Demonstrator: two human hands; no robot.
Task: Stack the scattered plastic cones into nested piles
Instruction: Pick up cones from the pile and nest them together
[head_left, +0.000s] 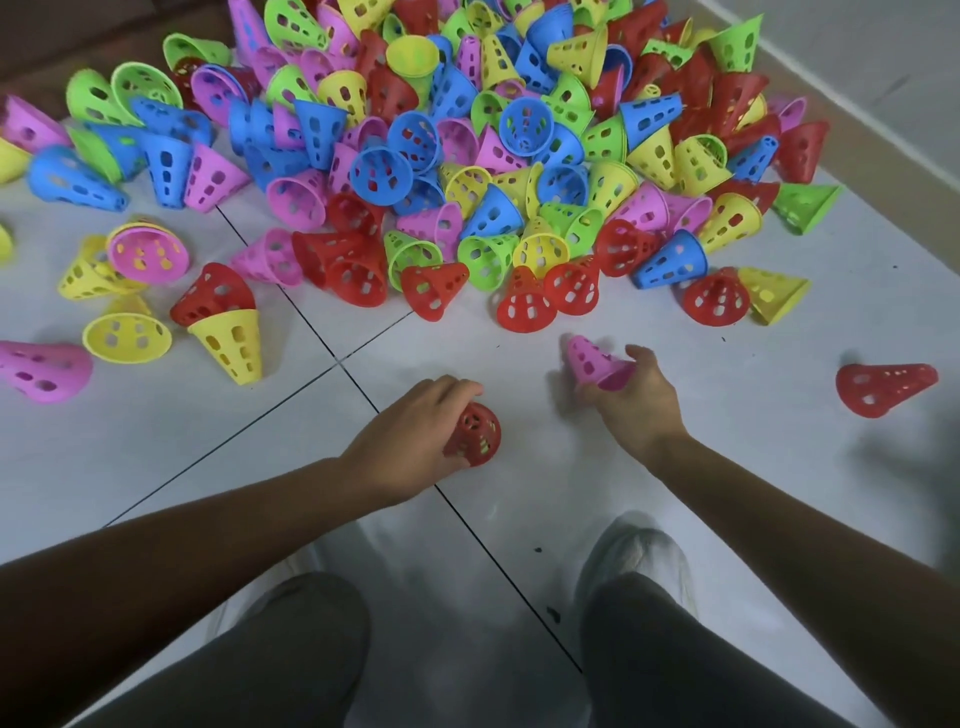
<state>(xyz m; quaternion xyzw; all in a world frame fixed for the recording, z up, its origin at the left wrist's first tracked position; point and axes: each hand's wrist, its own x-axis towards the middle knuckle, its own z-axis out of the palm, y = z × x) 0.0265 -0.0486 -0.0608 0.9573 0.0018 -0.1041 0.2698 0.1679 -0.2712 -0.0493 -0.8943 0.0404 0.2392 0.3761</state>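
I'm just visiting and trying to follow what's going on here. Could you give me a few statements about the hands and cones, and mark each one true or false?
1. The left hand grips a red cone. True.
2. The right hand is empty. False: it holds a pink cone.
3. The big heap of cones lies on the floor ahead of the person. True.
4. A lone red cone lies on its side, far to the right of the right hand. True.
5. Every cone in the heap is blue. False: red, yellow, green, pink and blue are mixed.
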